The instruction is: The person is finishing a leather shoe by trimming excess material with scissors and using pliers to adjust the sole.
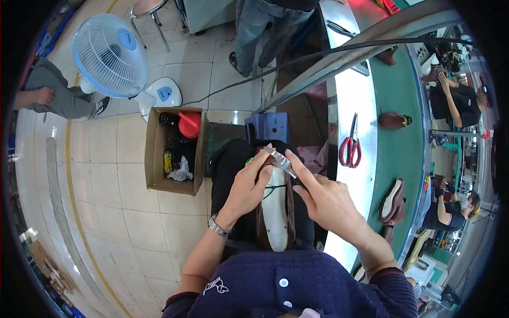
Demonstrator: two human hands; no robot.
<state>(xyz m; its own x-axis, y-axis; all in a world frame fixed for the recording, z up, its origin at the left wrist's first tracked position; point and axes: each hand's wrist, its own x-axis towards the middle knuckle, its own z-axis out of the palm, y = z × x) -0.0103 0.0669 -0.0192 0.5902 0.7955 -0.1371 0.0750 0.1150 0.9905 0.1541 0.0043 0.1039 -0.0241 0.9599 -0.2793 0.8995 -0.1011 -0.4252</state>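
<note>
Left fingers [255, 161] hold brown, white-soled leather shoe [277, 222], probably stiff, best gripped by toe; beside, right fingers [303, 170] grasp silver metal tool [281, 159].

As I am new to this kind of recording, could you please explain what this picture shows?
There is no machine: a person works with two bare hands. The picture comes from a wide fisheye camera on their head, looking down, so straight edges bend. The left hand grips the far end of a brown shoe, sole up on the lap. The right hand holds a metal tool at that same end. To the right, red-handled scissors lie on a shiny metal strip, and more brown shoes rest on the green surface beyond it. To the left are a cardboard box and a fan.
</note>
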